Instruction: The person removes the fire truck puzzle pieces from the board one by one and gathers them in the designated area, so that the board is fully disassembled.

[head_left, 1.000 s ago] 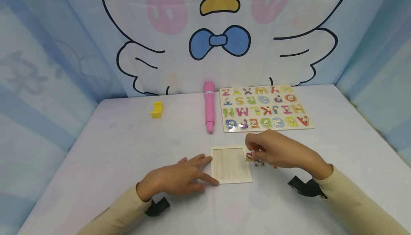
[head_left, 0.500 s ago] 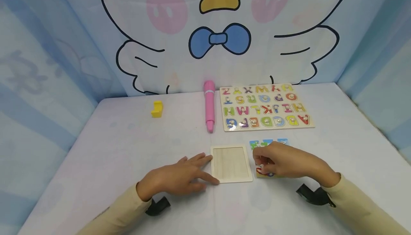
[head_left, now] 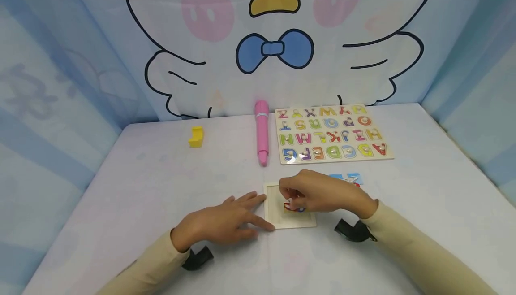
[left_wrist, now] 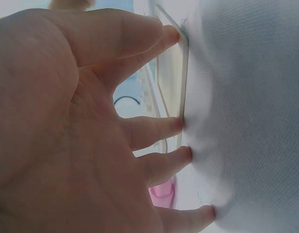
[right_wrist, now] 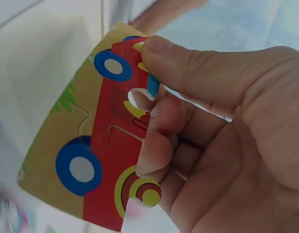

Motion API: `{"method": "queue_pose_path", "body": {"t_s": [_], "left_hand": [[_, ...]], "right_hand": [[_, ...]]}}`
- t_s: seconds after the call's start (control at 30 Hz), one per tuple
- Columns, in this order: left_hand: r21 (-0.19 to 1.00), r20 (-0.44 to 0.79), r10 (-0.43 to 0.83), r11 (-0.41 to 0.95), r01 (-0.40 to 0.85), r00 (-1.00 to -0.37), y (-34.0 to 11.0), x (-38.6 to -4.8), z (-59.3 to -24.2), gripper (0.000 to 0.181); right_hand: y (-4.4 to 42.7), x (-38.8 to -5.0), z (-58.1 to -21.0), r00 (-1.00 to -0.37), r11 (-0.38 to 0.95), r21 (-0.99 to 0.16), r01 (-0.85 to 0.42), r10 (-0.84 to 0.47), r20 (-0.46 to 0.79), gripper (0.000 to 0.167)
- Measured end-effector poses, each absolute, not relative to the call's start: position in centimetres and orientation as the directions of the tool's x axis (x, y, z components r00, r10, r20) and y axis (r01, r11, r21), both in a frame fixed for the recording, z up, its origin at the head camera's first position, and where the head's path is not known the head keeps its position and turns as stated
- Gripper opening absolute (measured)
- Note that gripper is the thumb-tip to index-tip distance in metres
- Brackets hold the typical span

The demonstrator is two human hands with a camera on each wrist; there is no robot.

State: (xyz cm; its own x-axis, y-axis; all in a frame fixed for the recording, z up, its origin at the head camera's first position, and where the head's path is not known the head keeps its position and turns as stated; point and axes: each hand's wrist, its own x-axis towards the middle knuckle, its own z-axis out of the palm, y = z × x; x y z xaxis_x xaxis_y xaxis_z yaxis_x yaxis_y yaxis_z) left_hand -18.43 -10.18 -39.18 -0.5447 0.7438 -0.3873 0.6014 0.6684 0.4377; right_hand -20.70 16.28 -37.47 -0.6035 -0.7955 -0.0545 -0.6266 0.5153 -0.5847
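Observation:
My right hand (head_left: 322, 192) pinches joined jigsaw pieces (right_wrist: 98, 141) between thumb and fingers, above the square wooden puzzle tray (head_left: 274, 214). They show a red vehicle with blue wheels on a tan ground, and a seam runs between them in the right wrist view. In the head view the hand hides most of them. My left hand (head_left: 221, 223) lies with fingers spread at the tray's left side. Its fingertips (left_wrist: 174, 125) touch the tray edge and the tablecloth. More jigsaw pieces (head_left: 354, 178), blue at the top, lie right of the tray, partly behind my right arm.
A wooden alphabet peg board (head_left: 334, 134) lies at the back right. Left of it is a pink marker-shaped stick (head_left: 262, 133). A small yellow chair-shaped block (head_left: 196, 137) stands at the back left. A printed curtain (head_left: 274, 88) hangs behind the table.
My right hand first went right to the jigsaw pieces beside the tray, then came left over the tray with some of them. My left hand has stayed at the tray's edge.

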Motion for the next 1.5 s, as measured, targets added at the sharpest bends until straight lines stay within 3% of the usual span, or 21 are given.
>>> {"method": "queue_pose_path", "body": {"t_s": [0.27,0.9,1.33,1.5], "left_hand": [[0.444,-0.381,0.766,0.643,0.625,-0.518,-10.0,-18.4,-39.0,0.038],[0.446,-0.383,0.763,0.647,0.619,-0.521,-10.0,-18.4,-39.0,0.038],[0.448,-0.378,0.764,0.645,0.619,-0.523,-10.0,-18.4,-39.1,0.037],[0.432,-0.386,0.754,0.657,0.618,-0.531,-10.0,-18.4,-39.2,0.037]], "right_hand": [[13.7,-21.3,-39.8,-0.55,0.477,-0.629,-0.613,-0.83,-0.093,0.024],[13.0,-20.6,-39.9,-0.642,0.598,-0.532,-0.6,-0.756,-0.125,0.02],[13.5,-20.7,-39.8,-0.58,0.476,-0.638,-0.605,-0.813,-0.057,0.022],[14.5,-20.6,-38.4,-0.592,0.456,-0.676,-0.579,-0.805,-0.036,0.022]]}}
